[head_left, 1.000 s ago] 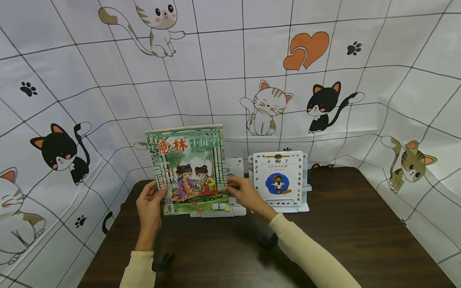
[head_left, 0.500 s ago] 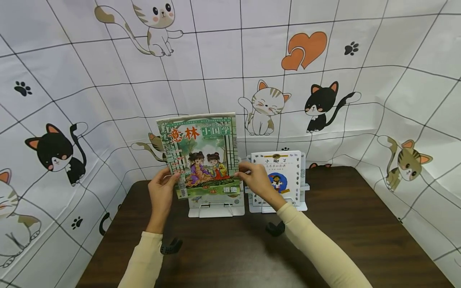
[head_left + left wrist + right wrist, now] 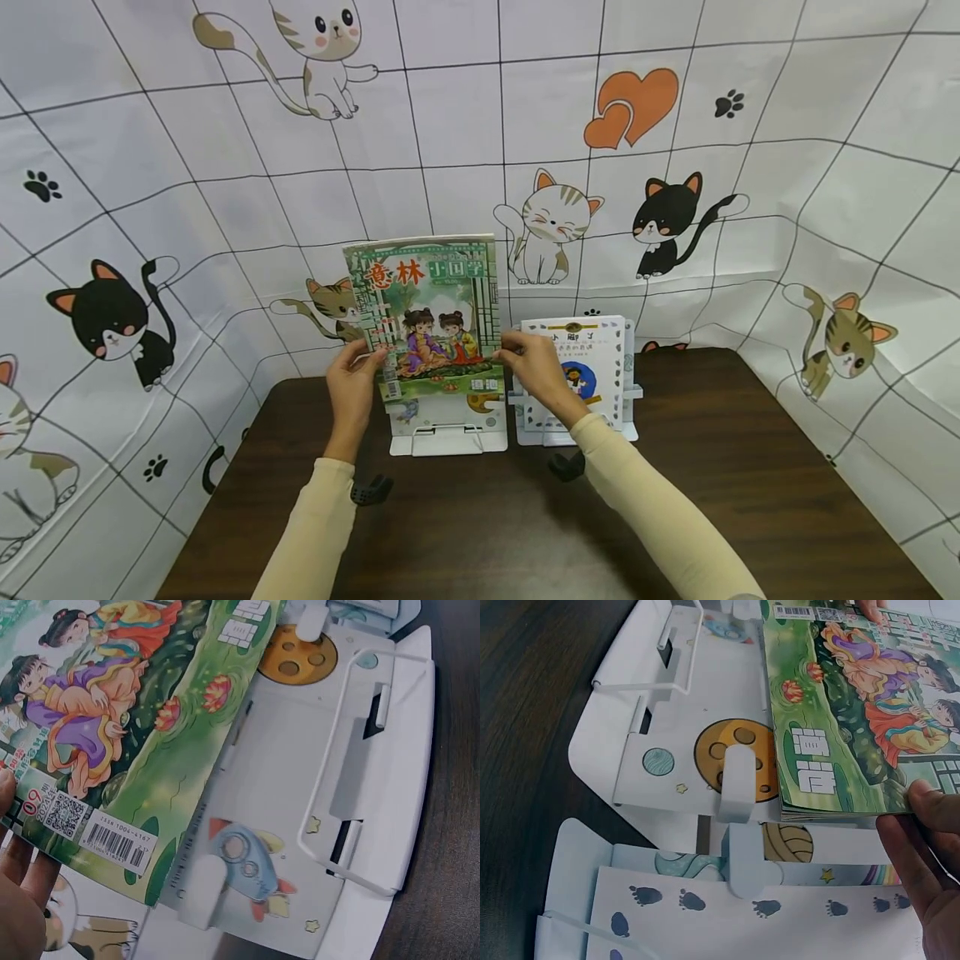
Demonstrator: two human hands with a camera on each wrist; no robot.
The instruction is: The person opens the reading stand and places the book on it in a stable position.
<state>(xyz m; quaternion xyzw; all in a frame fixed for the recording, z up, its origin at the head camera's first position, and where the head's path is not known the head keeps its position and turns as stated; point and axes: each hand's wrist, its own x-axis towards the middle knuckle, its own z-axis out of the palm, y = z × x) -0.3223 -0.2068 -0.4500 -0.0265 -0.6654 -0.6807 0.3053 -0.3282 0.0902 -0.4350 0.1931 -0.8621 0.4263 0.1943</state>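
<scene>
A green illustrated magazine [image 3: 435, 325] with red title characters is held upright between both hands. My left hand [image 3: 352, 387] pinches its left edge, thumb on the cover and fingers behind. At the right edge my right hand [image 3: 536, 371] pinches it the same way. Behind and below the magazine stands a white book stand [image 3: 448, 440], its back panel printed with a rocket [image 3: 246, 859] and a yellow moon [image 3: 739, 757]. The magazine's bottom edge hangs above the stand's wire holder [image 3: 322, 795], overlapping the back panel in the head view.
Just right is a second white stand [image 3: 630, 432] bearing a white book [image 3: 611, 367] with a blue circle on its cover. Both stands sit near the back of a dark wooden table [image 3: 480, 525]. A white cat-print sheet [image 3: 450, 117] hangs behind and at the sides.
Both hands have carried the magazine right and up, then a little further right, in front of the left stand. The stand's base and wire holder now show below it.
</scene>
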